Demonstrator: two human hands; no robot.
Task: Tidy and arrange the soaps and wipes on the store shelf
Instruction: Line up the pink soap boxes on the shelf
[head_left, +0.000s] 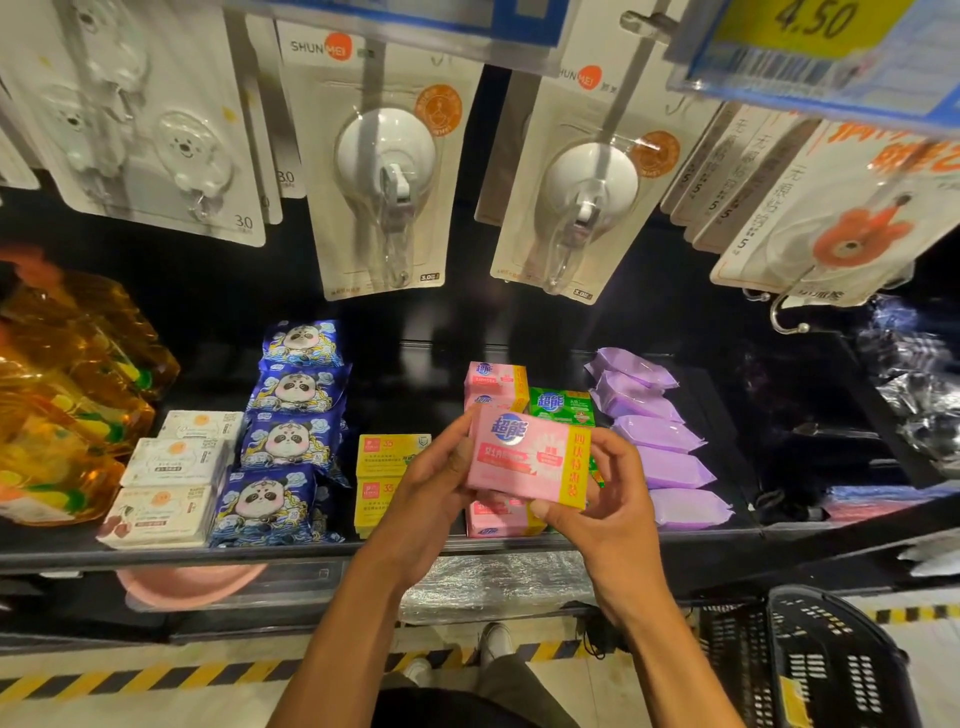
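Dark store shelf (410, 379) under hanging hook cards, and honestly most of it looks sorted. Left of the left hand (431, 499), the panda wipes (291, 441) are lined up front to back, with white packs (171, 462) further left and yellow soap boxes (384, 457) stacked just beside that hand. Right of the right hand (608, 504), the purple wipes (660, 452) are laid in a neat overlapping row.

One pink soap pack (527, 457) is gripped at both ends, fingers curled round its edges, and held up above the shelf between the two hands. A pink soap stack (493, 379) is seen beyond the hands, a lower pink soap (498, 519) lies right under them, and a green soap (561, 408) is tucked just beyond the right hand.

So it's probably near the tail end: the held pack is yet to be slotted into the pink column, and the green ones may need squaring up.
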